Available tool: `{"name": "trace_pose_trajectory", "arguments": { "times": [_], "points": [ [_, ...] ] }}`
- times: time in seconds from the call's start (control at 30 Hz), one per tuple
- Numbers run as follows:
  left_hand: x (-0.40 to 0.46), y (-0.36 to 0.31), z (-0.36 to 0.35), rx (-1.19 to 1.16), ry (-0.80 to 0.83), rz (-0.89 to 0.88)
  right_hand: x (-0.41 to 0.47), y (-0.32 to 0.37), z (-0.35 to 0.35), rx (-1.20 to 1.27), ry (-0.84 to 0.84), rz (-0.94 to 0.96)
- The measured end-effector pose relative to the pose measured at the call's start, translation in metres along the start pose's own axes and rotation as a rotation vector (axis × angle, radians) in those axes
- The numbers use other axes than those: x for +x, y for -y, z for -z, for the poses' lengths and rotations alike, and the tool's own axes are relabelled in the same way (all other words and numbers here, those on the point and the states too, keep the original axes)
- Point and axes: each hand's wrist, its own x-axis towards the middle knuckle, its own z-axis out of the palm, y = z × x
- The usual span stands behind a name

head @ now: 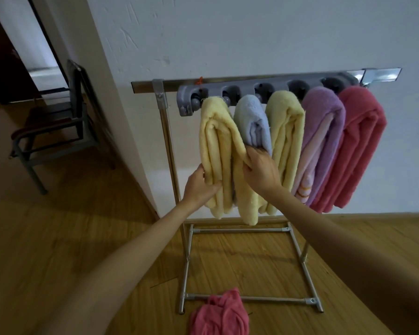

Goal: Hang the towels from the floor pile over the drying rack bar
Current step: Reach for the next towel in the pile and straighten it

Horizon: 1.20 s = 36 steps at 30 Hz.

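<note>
- Nearest, at six o'clock on the wooden floor (58, 238), a crumpled pink towel (219, 313) lay against the front crossbar of the rack base (249, 298).
- Both bare forearms reached up from the lower corners toward the hanging towels.
- The left hand (198, 187) gripped the lower left fold of the pale yellow towel (218, 151), thumb in front and fingers curled behind the cloth.
- The right hand (259, 169) pinched the same towel's right fold, fingers curled into the fabric.
- Beyond the hands, toward twelve o'clock, that towel hung from the grey holder bar (264, 89) at its left end.
- Toward three o'clock along the bar hung a light blue towel (252, 122), a second yellow towel (287, 141), a purple towel (323, 131) and a red towel (358, 146), each touching its neighbour.
- Behind stood the white wall (252, 32).
- Farthest, at ten o'clock, a dark chair (58, 122) stood near a doorway.
</note>
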Motion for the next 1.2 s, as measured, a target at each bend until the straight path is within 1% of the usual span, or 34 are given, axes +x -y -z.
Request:
{"name": "trace_pose_trajectory", "arguments": {
  "times": [0.1,0.3,0.4,0.47,0.57,0.67,0.77,0.9,1.03,1.1,1.2],
  "points": [
    [0.002,-0.013,-0.007,0.068,-0.149,-0.022,-0.001,0.001,0.004,-0.013,-0.007,0.001],
    [0.01,-0.022,-0.017,0.292,-0.259,-0.017,-0.004,0.005,0.014,0.021,0.0,-0.024],
    [0.015,-0.014,-0.003,0.393,-0.276,0.008,-0.006,0.009,0.012,0.013,0.06,-0.089],
    [0.018,-0.009,0.011,0.425,-0.281,-0.008,-0.01,0.016,0.01,0.038,0.123,-0.138],
    [0.022,-0.007,0.029,0.48,-0.298,-0.016,-0.016,0.032,0.005,0.159,0.199,-0.156],
    [0.028,-0.005,0.042,0.54,-0.308,-0.021,-0.016,0.046,-0.004,0.27,0.239,-0.225],
    [0.033,-0.001,0.05,0.593,-0.314,-0.064,-0.013,0.054,-0.014,0.316,0.267,-0.279],
    [0.039,0.004,0.056,0.668,-0.323,-0.082,-0.008,0.055,-0.027,0.26,0.28,-0.362],
    [0.043,0.005,0.054,0.717,-0.312,-0.083,0.002,0.048,-0.031,0.033,0.243,-0.481],
    [0.043,0.005,0.051,0.72,-0.312,-0.093,0.005,0.046,-0.031,-0.027,0.258,-0.493],
    [0.039,0.005,0.042,0.714,-0.305,-0.112,0.005,0.041,-0.035,-0.008,0.281,-0.458]
  ]
}}
